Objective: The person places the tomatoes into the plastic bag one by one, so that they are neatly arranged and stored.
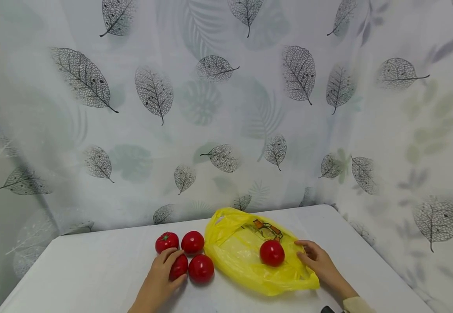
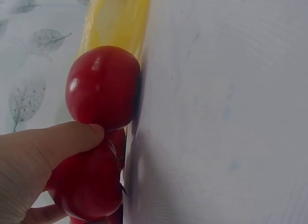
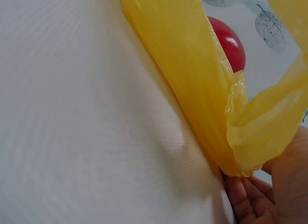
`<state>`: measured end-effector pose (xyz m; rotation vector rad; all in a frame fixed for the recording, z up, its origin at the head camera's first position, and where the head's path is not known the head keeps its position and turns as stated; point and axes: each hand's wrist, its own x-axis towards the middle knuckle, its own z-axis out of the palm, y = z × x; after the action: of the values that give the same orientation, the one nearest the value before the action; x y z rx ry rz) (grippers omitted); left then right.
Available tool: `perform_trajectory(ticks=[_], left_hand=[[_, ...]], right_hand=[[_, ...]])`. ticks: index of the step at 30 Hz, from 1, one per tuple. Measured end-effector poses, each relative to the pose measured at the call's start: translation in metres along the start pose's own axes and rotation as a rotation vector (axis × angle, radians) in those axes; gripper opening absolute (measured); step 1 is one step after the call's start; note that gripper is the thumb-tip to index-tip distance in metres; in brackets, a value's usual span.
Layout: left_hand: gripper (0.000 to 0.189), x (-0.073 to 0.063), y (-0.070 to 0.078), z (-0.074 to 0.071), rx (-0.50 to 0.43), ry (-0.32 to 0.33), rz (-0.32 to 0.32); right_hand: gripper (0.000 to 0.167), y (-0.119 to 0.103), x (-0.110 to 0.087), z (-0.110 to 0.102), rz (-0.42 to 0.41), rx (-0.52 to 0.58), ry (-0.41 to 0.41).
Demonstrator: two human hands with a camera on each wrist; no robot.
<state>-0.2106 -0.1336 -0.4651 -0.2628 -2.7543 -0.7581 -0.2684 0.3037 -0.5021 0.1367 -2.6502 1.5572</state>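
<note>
On the white table my left hand (image 1: 160,276) grips a red tomato (image 1: 179,267), with the thumb across it in the left wrist view. Close around it are a tomato with a green stem top (image 1: 166,242), another tomato (image 1: 193,242) behind and a third (image 1: 201,269) to its right. A yellow plastic bag (image 1: 234,265) lies spread with its mouth open, and one tomato (image 1: 272,253) rests on it, inside the opening. My right hand (image 1: 319,262) pinches the bag's right edge; in the right wrist view the bag's folds (image 3: 260,132) partly cover the fingers.
The white tabletop (image 1: 93,269) ends at a back edge close behind the bag and tomatoes. A leaf-patterned curtain (image 1: 226,108) hangs behind the table and along both sides. An orange and black print (image 1: 267,228) shows on the bag.
</note>
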Motion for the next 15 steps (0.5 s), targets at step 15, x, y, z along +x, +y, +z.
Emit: perform_trajectory(ticks=[15], left_hand=[[0.064, 0.0005, 0.0072, -0.0033, -0.01, 0.078, 0.036]], right_hand=[[0.04, -0.003, -0.0017, 0.001, -0.007, 0.009, 0.007]])
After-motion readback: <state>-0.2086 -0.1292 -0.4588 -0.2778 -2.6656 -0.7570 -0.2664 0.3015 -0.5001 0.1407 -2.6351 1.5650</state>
